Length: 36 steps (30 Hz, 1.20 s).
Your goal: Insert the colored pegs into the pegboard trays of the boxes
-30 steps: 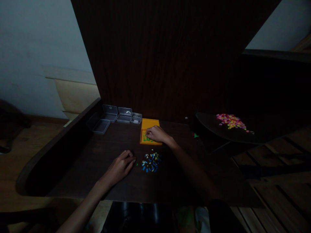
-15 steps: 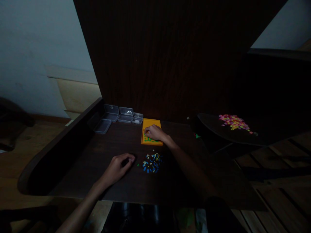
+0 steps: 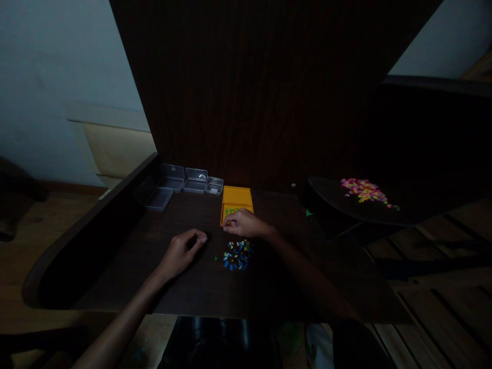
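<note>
My right hand (image 3: 246, 223) hovers over the front edge of an open yellow box (image 3: 237, 195), its fingers bent together in a pinch. Anything between those fingertips is too small and dark to make out. Small green pieces (image 3: 231, 210) lie inside the box's lower half, partly covered by the hand. Nearer to me is a loose pile of tiny blue, yellow and white pieces (image 3: 238, 255). To the left of this pile, my left hand (image 3: 183, 251) rests on the dark table with thumb and fingertips together; what they hold, if anything, cannot be seen. One green piece (image 3: 216, 259) lies between that hand and the pile.
Several clear plastic cases (image 3: 195, 185) stand with lids raised along the table's back left. A raised dark side board (image 3: 88, 225) borders the left. On a dark surface at right lies a heap of pink and yellow bits (image 3: 364, 190). A small green and red item (image 3: 307, 212) is nearby.
My right hand has come back toward me from inside the yellow box to its front edge, showing more green pieces. My left hand stays almost in place; the view has shifted slightly.
</note>
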Each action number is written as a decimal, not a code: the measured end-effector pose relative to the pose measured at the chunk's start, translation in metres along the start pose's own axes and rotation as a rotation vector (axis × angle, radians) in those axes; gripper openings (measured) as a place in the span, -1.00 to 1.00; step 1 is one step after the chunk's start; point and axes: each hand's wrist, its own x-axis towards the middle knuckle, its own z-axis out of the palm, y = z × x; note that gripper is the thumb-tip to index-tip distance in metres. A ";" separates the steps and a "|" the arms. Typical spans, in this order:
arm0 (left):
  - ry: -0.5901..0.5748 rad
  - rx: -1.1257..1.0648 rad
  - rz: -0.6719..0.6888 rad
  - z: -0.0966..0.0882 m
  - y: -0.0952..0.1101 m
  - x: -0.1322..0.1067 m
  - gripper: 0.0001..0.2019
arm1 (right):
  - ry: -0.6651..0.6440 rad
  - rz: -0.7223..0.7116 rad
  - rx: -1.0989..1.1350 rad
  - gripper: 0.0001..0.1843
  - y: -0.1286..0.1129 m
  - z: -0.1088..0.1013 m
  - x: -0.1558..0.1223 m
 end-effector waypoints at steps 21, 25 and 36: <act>-0.058 0.138 0.147 0.012 0.010 0.069 -0.79 | -0.186 -0.113 -0.311 -0.74 -0.043 0.045 -0.025; -0.097 0.173 0.187 0.019 0.009 0.086 -0.81 | -0.180 -0.126 -0.304 -0.77 -0.046 0.044 -0.025; -0.140 0.194 0.243 0.029 -0.006 0.128 -0.82 | 0.062 0.095 -0.166 -0.79 0.000 -0.003 -0.014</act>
